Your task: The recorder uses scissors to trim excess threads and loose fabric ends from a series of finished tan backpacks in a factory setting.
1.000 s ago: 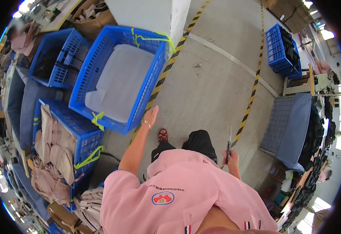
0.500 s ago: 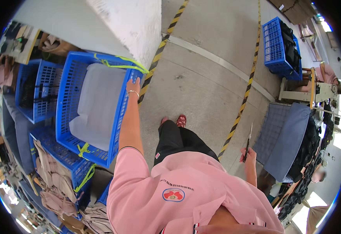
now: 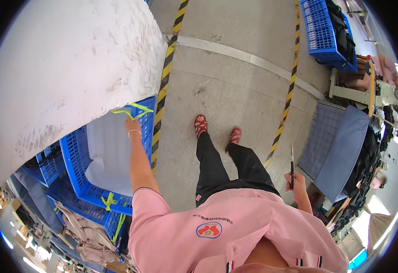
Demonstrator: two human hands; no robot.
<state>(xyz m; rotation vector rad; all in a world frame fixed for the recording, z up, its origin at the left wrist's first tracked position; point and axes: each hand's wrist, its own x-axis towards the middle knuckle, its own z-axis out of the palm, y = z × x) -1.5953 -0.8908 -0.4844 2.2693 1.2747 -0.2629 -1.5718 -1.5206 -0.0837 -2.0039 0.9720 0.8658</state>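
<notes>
My left hand (image 3: 132, 124) reaches to the far end of a blue plastic crate (image 3: 73, 166). Its fingers are closed on a yellow-green strap (image 3: 137, 109) tied at that end, and the strap bends into a V toward them. White sheet material (image 3: 110, 150) lines the inside of the crate. A second yellow-green tie (image 3: 109, 200) is knotted on the near rim. Out to the right, my right hand (image 3: 297, 183) is wrapped around the black handles of scissors (image 3: 292, 168), whose thin metal blades point away from me.
A white wall or pillar (image 3: 76, 68) rises beside the crate. Beige bags (image 3: 89, 236) fill a lower crate at left. Yellow-black floor tape (image 3: 163, 86) borders the walkway. At right stand a padded blue-grey panel (image 3: 340, 150), a sewing machine (image 3: 385, 93) and another blue crate (image 3: 319, 32) of black items.
My left hand has shifted from the crate's side rim to the strap. The crate sits lower in view, partly behind the pillar. My feet have stepped apart; the scissors stay in my right hand.
</notes>
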